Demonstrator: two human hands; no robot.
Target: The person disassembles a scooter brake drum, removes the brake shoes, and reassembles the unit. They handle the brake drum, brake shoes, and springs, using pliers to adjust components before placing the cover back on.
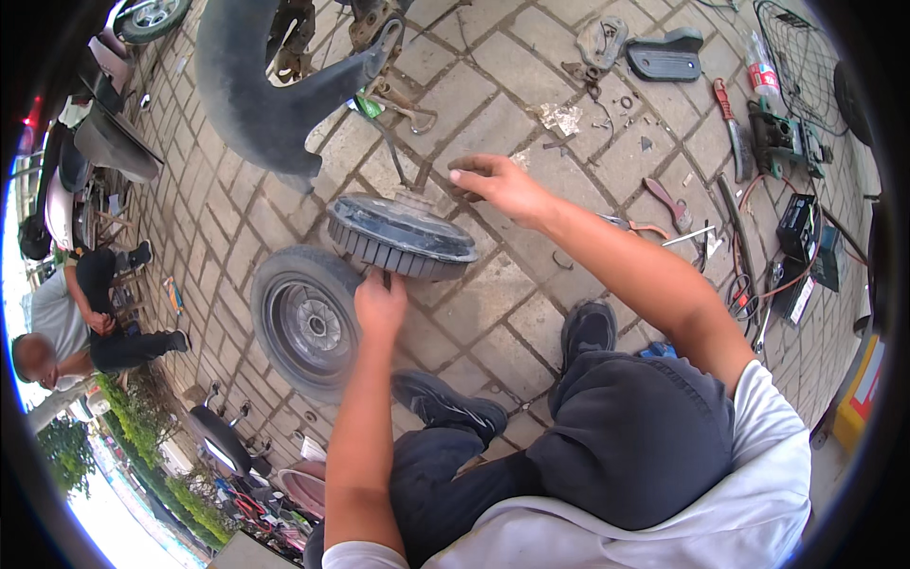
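My left hand (382,305) is closed round the short shaft under a round motor core (403,235), which has a dark ribbed rim and a flat metal cover. The core is held tilted above the paving. My right hand (502,188) hovers just beyond the core's right side, fingers stretched out and apart, holding nothing. Below and left of the core, a small wheel with a tyre (308,322) lies flat, its metal hub facing up. A thin metal rod (391,152) lies behind the core.
A grey fender (251,104) with rusty brackets stands at the far left. Pliers (635,226), a red-handled brush (730,123), a footrest (664,57), a green vice (785,137) and a black box (799,226) lie to the right. Another person (81,303) sits at the left.
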